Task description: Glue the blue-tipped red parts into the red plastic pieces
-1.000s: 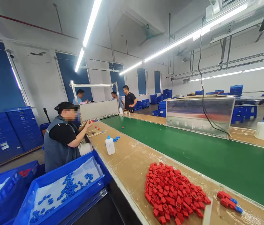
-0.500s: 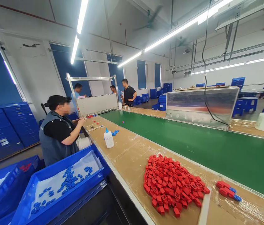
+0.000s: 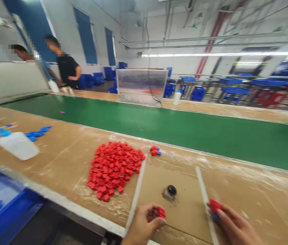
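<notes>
At the near side of the table my left hand (image 3: 144, 221) is closed, pinching a small red block (image 3: 161, 212) between thumb and fingers. To its right my right hand (image 3: 237, 226) grips a red piece with a blue part (image 3: 214, 207) at its lower side. Between and beyond the hands a small black-topped round pot (image 3: 171, 192) stands on a brown board (image 3: 185, 214). Left of the board lies a large heap of red blocks (image 3: 114, 166). A few red-and-blue pieces (image 3: 155, 150) lie past the board, close to the green belt.
A green conveyor belt (image 3: 185, 126) runs behind the table. White strips (image 3: 204, 194) border the board. A white bottle with blue cap (image 3: 18, 145) and blue pieces (image 3: 38, 133) are at left. A blue tray (image 3: 18, 211) sits below the edge. People (image 3: 67, 69) stand far left.
My view has swung to the right and down. Both hands have come into sight, each with a piece held. The seated person is out of view, and the pot and board now show.
</notes>
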{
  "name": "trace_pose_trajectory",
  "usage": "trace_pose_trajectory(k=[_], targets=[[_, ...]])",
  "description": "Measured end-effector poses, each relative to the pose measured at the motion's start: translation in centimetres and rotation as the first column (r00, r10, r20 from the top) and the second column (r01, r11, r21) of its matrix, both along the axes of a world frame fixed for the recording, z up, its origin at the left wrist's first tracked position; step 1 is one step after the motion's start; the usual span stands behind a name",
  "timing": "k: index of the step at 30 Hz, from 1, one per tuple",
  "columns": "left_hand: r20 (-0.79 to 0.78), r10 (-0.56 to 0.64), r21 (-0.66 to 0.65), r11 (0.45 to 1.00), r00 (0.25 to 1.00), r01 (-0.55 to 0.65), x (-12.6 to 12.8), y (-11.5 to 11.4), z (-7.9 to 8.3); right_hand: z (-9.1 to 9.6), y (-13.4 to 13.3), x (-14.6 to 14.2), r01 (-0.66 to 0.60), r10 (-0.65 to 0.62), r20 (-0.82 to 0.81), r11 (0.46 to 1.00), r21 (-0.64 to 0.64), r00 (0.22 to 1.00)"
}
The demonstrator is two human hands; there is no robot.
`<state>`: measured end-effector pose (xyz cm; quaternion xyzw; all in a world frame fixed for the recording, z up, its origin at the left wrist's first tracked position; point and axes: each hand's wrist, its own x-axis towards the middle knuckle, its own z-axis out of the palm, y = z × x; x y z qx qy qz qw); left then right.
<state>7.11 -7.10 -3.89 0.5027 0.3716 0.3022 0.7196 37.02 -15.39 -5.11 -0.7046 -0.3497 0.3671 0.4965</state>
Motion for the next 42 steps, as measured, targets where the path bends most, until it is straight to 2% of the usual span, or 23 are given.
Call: trace_pose_trajectory(k=[1, 2, 5, 8, 11, 14, 17, 20, 25, 29, 36, 42], targets=[[-0.014, -0.032, 0.020, 0.999, 0.999, 0.032, -0.2, 0.2, 0.3, 0.9, 0.0, -0.7, -0.029, 0.030, -0.094, 1.000, 0.013, 0.995], [-0.027, -0.053, 0.041, 0.998, 0.998, 0.054, -0.4, 0.3, 0.5, 1.7, 0.4, -1.4, -0.065, 0.069, -0.097, 0.997, 0.041, 0.993], [-0.065, -0.112, 0.081, 0.990, 0.992, 0.117, -0.8, 0.6, 0.9, 4.0, 2.2, -3.1, -0.149, 0.151, -0.005, 0.981, 0.122, 0.988], [-0.081, -0.144, 0.082, 0.985, 0.986, 0.151, -0.8, 0.6, 1.1, 5.2, 3.8, -4.1, -0.236, 0.239, -0.009, 0.962, 0.140, 0.971], [-0.086, -0.147, 0.078, 0.985, 0.985, 0.154, -0.8, 0.4, 1.3, 5.3, 4.9, -4.7, -0.307, 0.307, 0.023, 0.942, 0.134, 0.951], [-0.089, -0.140, 0.084, 0.985, 0.986, 0.148, -0.8, 0.3, 1.5, 5.3, 5.7, -5.3, -0.365, 0.320, 0.262, 0.920, 0.144, 0.911], [-0.080, -0.133, 0.083, 0.987, 0.988, 0.140, -0.8, 0.2, 1.7, 5.8, 6.2, -5.8, -0.465, 0.336, 0.522, 0.875, 0.136, 0.784], [-0.082, -0.131, 0.074, 0.988, 0.988, 0.137, -0.7, 0.1, 1.8, 6.6, 6.4, -6.2, -0.544, 0.359, 0.637, 0.831, 0.114, 0.682], [-0.081, -0.137, 0.078, 0.987, 0.987, 0.143, -0.6, 0.1, 2.1, 7.2, 6.5, -6.9, -0.582, 0.355, 0.690, 0.804, 0.119, 0.631], [-0.063, -0.146, 0.067, 0.986, 0.987, 0.150, -0.7, 0.0, 2.1, 7.1, 6.6, -7.0, -0.608, 0.323, 0.766, 0.786, 0.110, 0.555], [-0.082, -0.151, 0.088, 0.983, 0.985, 0.158, -0.7, -0.1, 2.2, 7.4, 6.7, -7.3, -0.630, 0.310, 0.829, 0.774, 0.064, 0.466], [-0.092, -0.148, 0.090, 0.984, 0.985, 0.156, -0.7, -0.1, 2.4, 7.7, 6.7, -7.4, -0.633, 0.298, 0.844, 0.772, 0.062, 0.447]])
